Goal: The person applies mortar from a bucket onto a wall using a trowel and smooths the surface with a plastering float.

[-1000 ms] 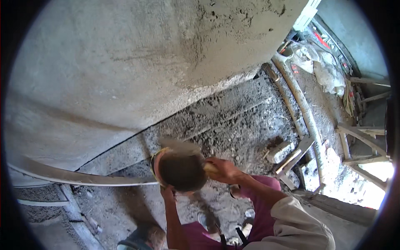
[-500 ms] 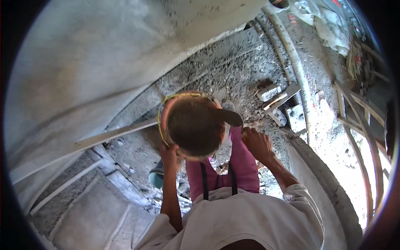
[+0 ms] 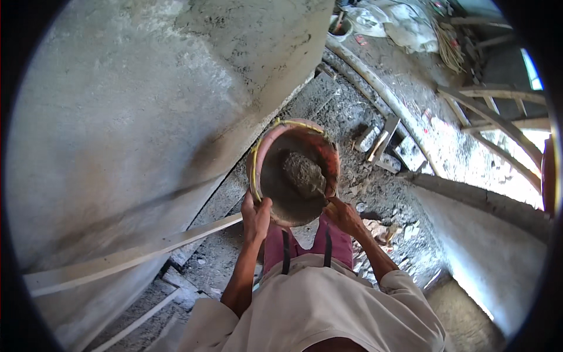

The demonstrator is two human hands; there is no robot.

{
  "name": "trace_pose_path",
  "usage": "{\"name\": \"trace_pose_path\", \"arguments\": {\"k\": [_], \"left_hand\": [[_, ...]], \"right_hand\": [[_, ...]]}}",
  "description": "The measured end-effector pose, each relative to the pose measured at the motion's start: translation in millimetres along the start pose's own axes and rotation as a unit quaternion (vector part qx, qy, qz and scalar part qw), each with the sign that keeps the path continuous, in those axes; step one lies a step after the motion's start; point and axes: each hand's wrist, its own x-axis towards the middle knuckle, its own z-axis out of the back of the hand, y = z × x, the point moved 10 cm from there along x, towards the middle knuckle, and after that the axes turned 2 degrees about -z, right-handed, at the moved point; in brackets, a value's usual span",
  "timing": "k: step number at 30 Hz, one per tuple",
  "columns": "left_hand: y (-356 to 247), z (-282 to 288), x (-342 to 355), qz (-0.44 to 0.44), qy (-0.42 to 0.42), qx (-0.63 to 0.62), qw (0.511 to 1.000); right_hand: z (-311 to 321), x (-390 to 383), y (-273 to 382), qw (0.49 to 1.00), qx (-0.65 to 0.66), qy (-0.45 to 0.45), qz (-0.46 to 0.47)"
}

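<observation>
A reddish round bucket (image 3: 267,154) with a yellow cord along its rim is held up in front of my body. Wet grey mortar (image 3: 281,202) lies inside it. My left hand (image 3: 256,216) grips the near left of the rim, thumb upward. In my right hand (image 3: 344,216), at the near right of the rim, is the handle of a trowel (image 3: 321,189). Its blade is inside the bucket under a heaped lump of mortar (image 3: 302,171), which hides most of the metal.
A plastered wall (image 3: 135,105) rises on the left, with a long wooden plank (image 3: 146,252) near it. Broken blocks and wood scraps (image 3: 381,141) lie on the rubble floor. Beyond are a long pole (image 3: 381,88), white sacks (image 3: 404,26) and a timber frame (image 3: 492,111).
The trowel has gone from the bucket's right edge into the mortar and now carries a lump. My right hand has moved to the near rim. The view has shifted toward the wall.
</observation>
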Motion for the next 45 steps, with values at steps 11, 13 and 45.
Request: {"name": "trace_pose_path", "arguments": {"k": [11,13,45], "left_hand": [[80.3,13.0,49.4,0.160,-0.069,-0.083,0.981],[95.2,22.7,54.2,0.161,-0.095,-0.093,0.978],[3.5,92.2,71.5,0.045,0.008,0.043,0.998]], "right_hand": [[-62.9,-19.8,17.5,0.909,0.383,0.065,-0.148],[-43.7,-24.8,14.2,0.862,0.486,-0.021,-0.143],[-88.7,4.4,71.6,0.987,-0.071,-0.078,-0.118]]}}
